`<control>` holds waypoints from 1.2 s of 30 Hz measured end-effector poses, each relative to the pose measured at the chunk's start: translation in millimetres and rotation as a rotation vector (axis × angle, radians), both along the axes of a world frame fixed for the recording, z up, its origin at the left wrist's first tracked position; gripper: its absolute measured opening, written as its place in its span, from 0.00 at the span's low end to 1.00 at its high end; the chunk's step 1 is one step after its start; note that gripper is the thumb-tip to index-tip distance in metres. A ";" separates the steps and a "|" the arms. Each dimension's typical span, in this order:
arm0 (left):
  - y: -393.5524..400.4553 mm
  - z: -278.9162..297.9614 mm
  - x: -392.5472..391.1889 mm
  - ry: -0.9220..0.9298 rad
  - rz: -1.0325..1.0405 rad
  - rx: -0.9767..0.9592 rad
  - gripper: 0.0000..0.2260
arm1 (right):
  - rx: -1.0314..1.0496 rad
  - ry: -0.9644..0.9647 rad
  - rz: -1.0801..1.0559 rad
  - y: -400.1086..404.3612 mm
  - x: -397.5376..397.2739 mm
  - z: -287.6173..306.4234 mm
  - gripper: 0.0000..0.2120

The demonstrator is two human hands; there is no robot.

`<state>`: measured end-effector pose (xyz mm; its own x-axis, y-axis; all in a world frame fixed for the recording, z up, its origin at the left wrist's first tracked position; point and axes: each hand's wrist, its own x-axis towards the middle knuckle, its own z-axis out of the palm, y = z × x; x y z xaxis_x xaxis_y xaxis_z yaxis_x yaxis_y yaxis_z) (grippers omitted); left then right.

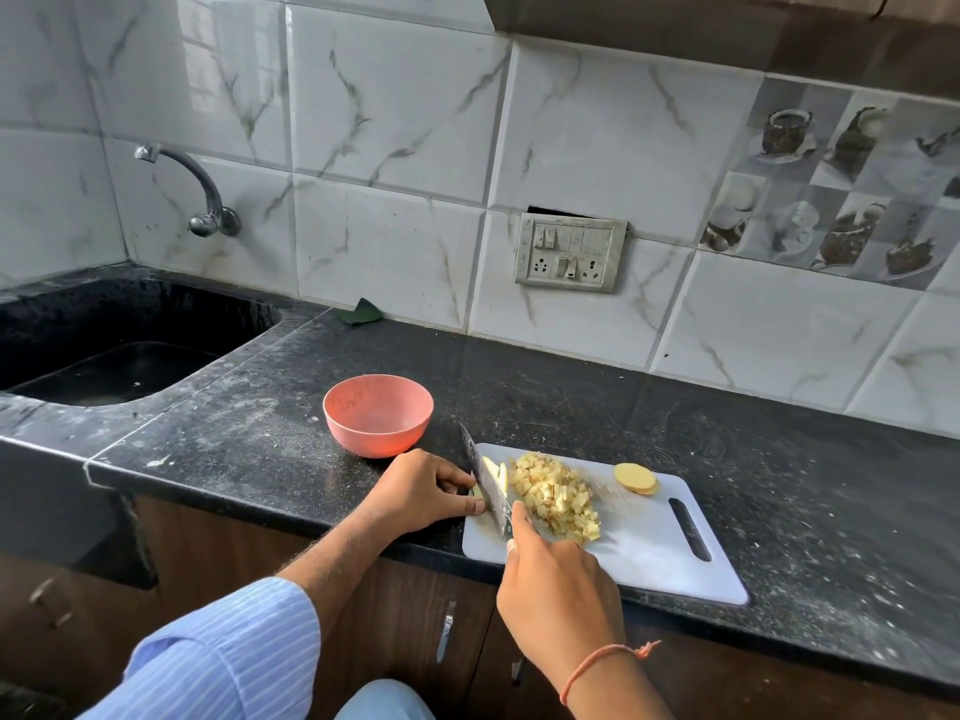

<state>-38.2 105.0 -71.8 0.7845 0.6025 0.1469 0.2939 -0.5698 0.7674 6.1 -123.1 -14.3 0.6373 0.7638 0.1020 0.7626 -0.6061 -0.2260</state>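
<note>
A white cutting board (654,558) lies at the counter's front edge. On it sits a heap of small yellow diced pieces (553,498), and two round slices (636,479) lie further right. My right hand (558,579) grips the handle of a knife (487,480), whose blade stands on the board's left end beside a few pale strips (493,469). My left hand (423,491) rests at the board's left edge, fingers curled on a small pale piece against the blade; most of that piece is hidden.
A pink bowl (378,414), nothing visible inside, stands just behind my left hand. A dark sink (111,356) with a wall tap (200,194) is at the left. A green leaf (358,313) lies by the wall. A socket panel (570,252) is on the tiles.
</note>
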 end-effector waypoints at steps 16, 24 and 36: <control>-1.3 1.3 0.0 0.019 0.017 0.030 0.19 | -0.024 0.018 -0.005 -3.9 2.6 -6.1 0.30; -4.5 2.8 -2.2 0.038 0.029 0.051 0.20 | 0.163 0.076 -0.005 2.7 19.4 -10.8 0.26; -30.5 30.1 19.9 -0.522 0.294 -0.796 0.18 | 0.388 0.349 -0.005 -9.5 47.4 2.4 0.22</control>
